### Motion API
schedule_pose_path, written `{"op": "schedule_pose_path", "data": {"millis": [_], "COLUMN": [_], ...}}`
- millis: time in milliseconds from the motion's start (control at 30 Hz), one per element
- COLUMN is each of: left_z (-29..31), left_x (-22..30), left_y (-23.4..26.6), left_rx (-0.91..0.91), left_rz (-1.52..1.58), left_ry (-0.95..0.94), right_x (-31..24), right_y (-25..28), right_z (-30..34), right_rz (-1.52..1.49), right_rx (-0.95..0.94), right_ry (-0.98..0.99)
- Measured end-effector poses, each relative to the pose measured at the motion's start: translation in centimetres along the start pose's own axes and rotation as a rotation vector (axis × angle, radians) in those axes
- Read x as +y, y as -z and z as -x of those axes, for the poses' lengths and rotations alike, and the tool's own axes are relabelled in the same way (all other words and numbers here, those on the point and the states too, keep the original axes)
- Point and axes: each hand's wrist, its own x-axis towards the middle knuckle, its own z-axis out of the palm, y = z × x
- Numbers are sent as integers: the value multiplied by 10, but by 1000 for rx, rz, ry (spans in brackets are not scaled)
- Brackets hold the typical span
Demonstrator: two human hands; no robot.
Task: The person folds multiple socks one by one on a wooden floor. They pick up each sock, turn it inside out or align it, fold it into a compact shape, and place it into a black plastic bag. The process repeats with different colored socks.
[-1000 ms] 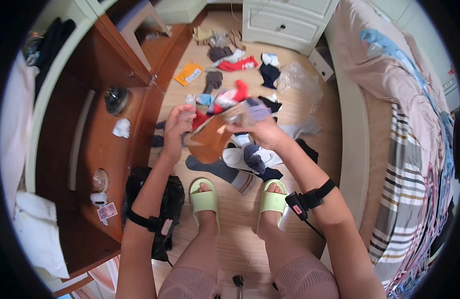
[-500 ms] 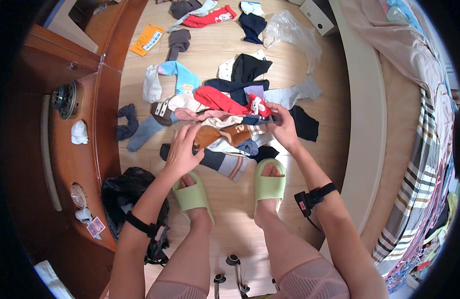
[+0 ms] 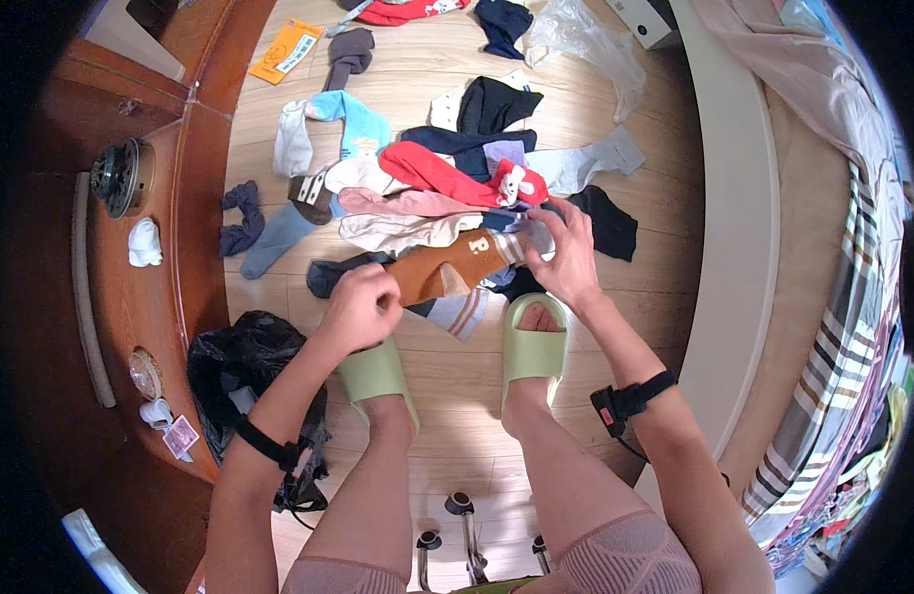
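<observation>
Holding a brown sock [image 3: 447,269] flat on the wood floor [image 3: 457,386], one hand at each end. My left hand [image 3: 360,309] is curled in a loose fist at the toe end, fingers closed on the fabric as far as I can tell. My right hand [image 3: 566,252] sits at the cuff end, fingers bent and pinching the striped cuff, thumb side toward the pile. Judging from the stretch between both hands, the sock is kept taut so it lies straight.

Just beyond my right hand's fingertips: a red sock with a white figure [image 3: 467,173]. Between my hands and farther out: a cream sock [image 3: 407,230] and a pink sock [image 3: 397,201], stacked roughly parallel to the brown one. Right of my right hand lies a black sock [image 3: 605,223]. Under the brown sock, toward me, a striped sock [image 3: 457,312] pokes out. Far out past my left hand: a light blue sock [image 3: 363,119].

Containers: a black bag [image 3: 234,366] slumps just left of my left forearm, mouth partly open, contents too dark to tell. A clear plastic bag [image 3: 585,45] lies well beyond my right hand, looks empty.

Both feet in green slippers [image 3: 531,342] directly below my hands.
</observation>
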Motion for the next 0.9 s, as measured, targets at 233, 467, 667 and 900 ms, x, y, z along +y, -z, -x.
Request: {"op": "schedule_pose_path", "data": {"millis": [233,467,667,900], "left_z": [-47,-55,-3,24], "left_x": [2,-13,42,32], "left_y": [-6,12,6,-21], "left_rx": [279,290,256,-38], "left_rz": [-264,8,-193,-225], "left_ry": [42,223,-6,118], "right_x": [-33,-38,-35,0], "right_y": [-10,-20,24,6], "right_z": [-20,-50,-4,34], "right_rz": [-131,-120,-121,22], "right_rx": [2,-137,-101,-232], "right_ry": [250,93,300,152]}}
